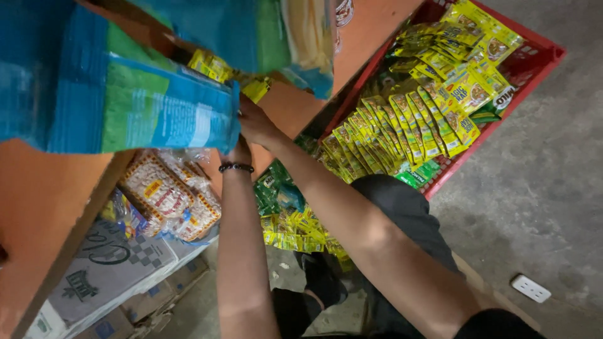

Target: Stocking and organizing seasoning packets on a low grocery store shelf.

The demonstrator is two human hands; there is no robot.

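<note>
Yellow sachets – small strip on orange shelf, wedged betw. two blue-green bags. Right hand reaches up to them, fingers hidden behind bag edge – grip cannot be told. Left hand, black bead bracelet at wrist, mostly hidden too; state unclear. Below shelf: clear packs w/ red print, cartons. Right of arms: red crate full of yellow sachet rows; more sachets on floor.
</note>
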